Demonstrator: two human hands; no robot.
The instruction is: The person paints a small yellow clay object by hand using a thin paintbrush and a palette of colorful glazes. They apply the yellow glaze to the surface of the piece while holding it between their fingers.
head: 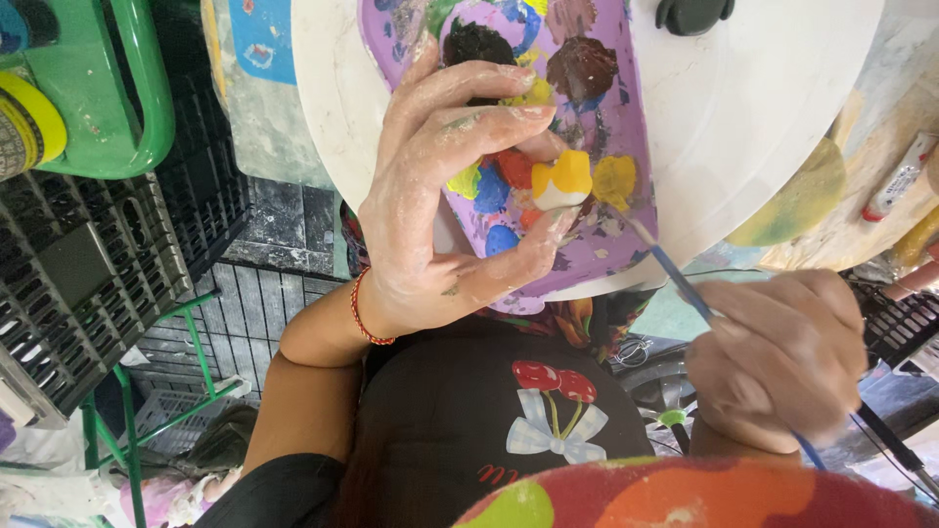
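Your left hand (445,186) pinches a small figurine (561,180), white below and yellow-orange on top, between thumb and fingertips, right over the purple paint palette (626,117). Your right hand (778,357) is closed around a thin blue-handled paintbrush (685,284), whose tip points up toward the figurine's lower right side. Keep that pinch on the white base so your fingers stay off the fresh colour, and turn the piece with the left hand rather than chasing it with the brush. Short strokes, light load (the yellow blob sits just beside the piece if you need more). I'd guess the bristles are just short of touching, though the tip is too fine to tell.

The palette rests on a round white tabletop (763,117), smeared with blobs of red, blue, brown and black paint. A paint tube (898,181) lies at the far right. To the left sit black plastic crates (88,284) and a green plastic stool (108,108), with grey decking underneath.
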